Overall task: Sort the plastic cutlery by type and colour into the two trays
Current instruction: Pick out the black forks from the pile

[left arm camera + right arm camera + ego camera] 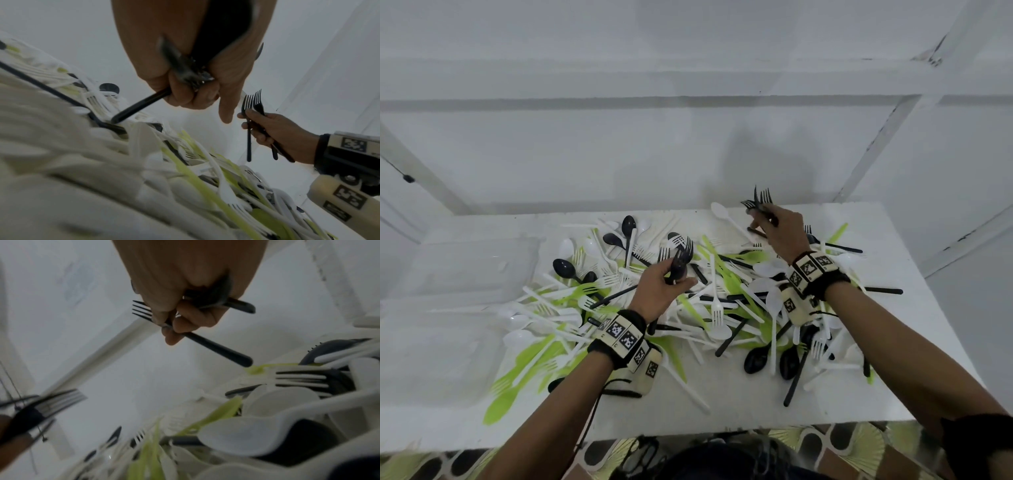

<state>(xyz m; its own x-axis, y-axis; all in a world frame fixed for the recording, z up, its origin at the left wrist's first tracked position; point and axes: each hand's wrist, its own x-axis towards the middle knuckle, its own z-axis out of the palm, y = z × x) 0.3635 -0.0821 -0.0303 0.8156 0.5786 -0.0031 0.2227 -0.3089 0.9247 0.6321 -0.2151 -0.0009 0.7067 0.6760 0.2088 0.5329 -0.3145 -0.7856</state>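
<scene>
A heap of plastic cutlery [722,291] in white, black and lime green covers the white table [739,404]. My left hand [664,284] grips a bunch of black forks [681,257] above the middle of the heap; the same bunch [185,71] shows in its fist in the left wrist view. My right hand [780,233] holds a few black forks [760,200] at the far right of the heap, tines up; these forks [205,339] show in the right wrist view. Two clear trays [469,263] lie at the left, hard to make out.
A white wall [688,137] rises right behind the table. The table's front edge [688,435] runs along the bottom, with patterned floor below it. Loose pieces reach the right edge, such as a black handle [883,291].
</scene>
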